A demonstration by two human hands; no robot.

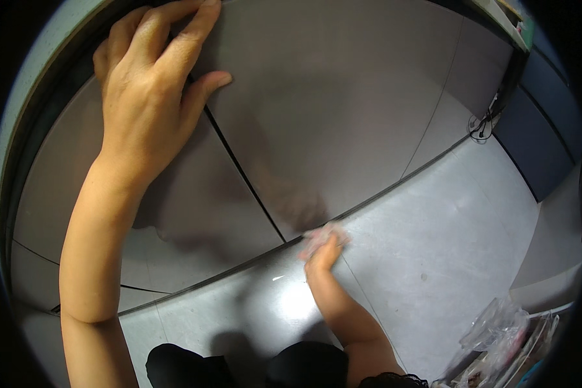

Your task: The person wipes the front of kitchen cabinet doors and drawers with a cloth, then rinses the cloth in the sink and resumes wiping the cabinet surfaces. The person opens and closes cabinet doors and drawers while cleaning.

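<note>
My left hand (pixel 145 81) is raised at the upper left against the glossy grey-brown cabinet front (pixel 343 84). Its fingers are bent and spread near the top edge, and the thumb sticks out over the panel beside a dark vertical gap. The fingertips reach the picture's upper rim, so their contact is partly hidden. Low down, my right hand (pixel 325 253) holds a crumpled pinkish-white cloth (pixel 323 238) at the cabinet's bottom edge, where it meets the floor. Both cloth and hand are smeared by motion. The glossy panel mirrors them faintly.
Pale grey tiles cover the floor (pixel 427 239). Black cables (pixel 482 127) bunch at the cabinet's far right corner, next to dark blue-grey panels (pixel 533 123). A bin with a clear plastic bag (pixel 498 323) stands at the lower right. My dark-clothed knees (pixel 307 362) are at the bottom.
</note>
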